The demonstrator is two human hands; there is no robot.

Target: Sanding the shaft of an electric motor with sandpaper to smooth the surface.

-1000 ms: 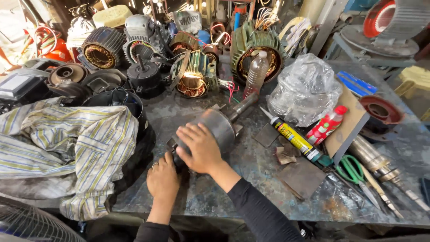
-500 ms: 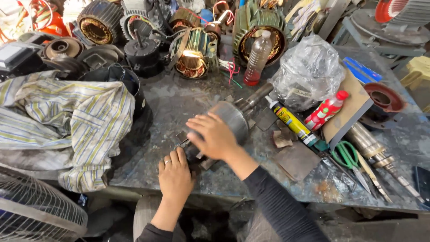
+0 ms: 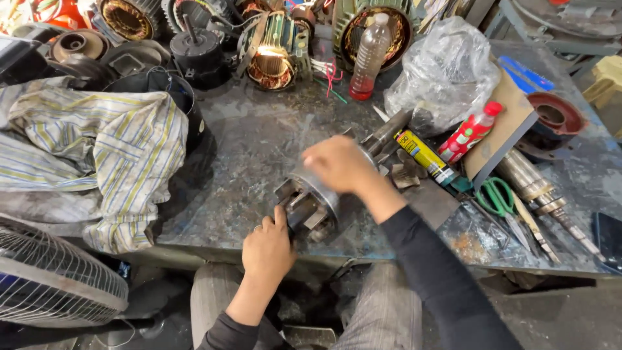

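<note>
– Where is the motor rotor (image 3: 311,198)?
– Lying near the front edge of the metal workbench (image 3: 259,139), its shaft pointing far-right toward the yellow tube (image 3: 424,157).
– And the hands?
– The right hand (image 3: 337,165) is blurred on top, fingers curled over it. The left hand (image 3: 269,246) grips its near end, fingers narrow.
</note>
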